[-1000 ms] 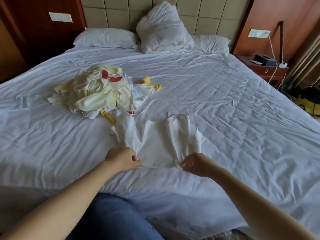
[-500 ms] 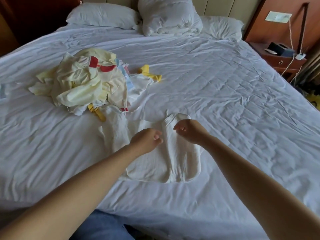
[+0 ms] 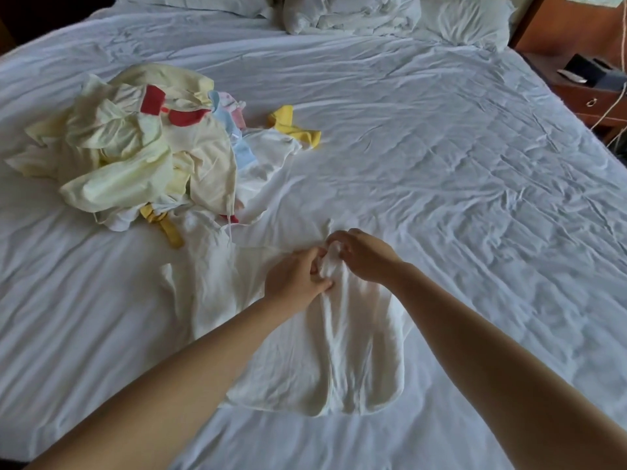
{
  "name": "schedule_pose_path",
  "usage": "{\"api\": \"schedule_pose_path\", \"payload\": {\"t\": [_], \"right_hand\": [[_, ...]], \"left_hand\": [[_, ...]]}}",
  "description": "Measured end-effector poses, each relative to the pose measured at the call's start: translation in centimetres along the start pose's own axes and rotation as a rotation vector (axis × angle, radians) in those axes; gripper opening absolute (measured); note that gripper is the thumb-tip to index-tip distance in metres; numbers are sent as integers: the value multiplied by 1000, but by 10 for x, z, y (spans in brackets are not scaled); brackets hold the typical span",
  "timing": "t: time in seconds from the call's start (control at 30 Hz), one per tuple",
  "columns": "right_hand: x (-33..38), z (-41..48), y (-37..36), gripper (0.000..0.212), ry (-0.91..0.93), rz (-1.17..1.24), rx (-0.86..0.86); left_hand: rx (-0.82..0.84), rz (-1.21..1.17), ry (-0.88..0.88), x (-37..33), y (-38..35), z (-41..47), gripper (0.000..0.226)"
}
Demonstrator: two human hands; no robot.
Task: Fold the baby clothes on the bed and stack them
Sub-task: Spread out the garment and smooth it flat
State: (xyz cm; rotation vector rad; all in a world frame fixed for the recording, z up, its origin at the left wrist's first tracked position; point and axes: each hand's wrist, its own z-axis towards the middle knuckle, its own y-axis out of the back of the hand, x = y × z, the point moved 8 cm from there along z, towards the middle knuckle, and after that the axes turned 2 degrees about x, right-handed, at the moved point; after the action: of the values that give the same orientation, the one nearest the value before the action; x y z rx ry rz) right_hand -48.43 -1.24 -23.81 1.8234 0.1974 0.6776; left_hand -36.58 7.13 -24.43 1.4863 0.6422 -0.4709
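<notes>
Both hands had closed together; left hand (image 3: pixel 298 278) and right hand (image 3: pixel 364 254) pinched the white garment (image 3: pixel 339 351) mid-fold; next I'd flatten it.

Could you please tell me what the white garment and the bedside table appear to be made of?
The white garment: likely thin, soft cotton, matte; it creases finely and bunches limply where the left hand and right hand pinch it. The bedside table: apparently reddish-brown wood or veneer, slightly glossy; grain too small to confirm.
</notes>
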Motion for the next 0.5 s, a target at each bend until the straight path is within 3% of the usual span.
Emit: {"api": "schedule_pose_path", "payload": {"t": [0.17,0.3,0.5], "right_hand": [[2,6,-3,19,89,-48,8],[-2,-6,8,10,65,24,-155],[-6,-34,40,11,-52,139,-313]], "left_hand": [[9,-47,-77,2,-7,2,45],[0,-70,-81,2,-4,-1,37],[1,-115,-132,-8,12,-17,31]]}}
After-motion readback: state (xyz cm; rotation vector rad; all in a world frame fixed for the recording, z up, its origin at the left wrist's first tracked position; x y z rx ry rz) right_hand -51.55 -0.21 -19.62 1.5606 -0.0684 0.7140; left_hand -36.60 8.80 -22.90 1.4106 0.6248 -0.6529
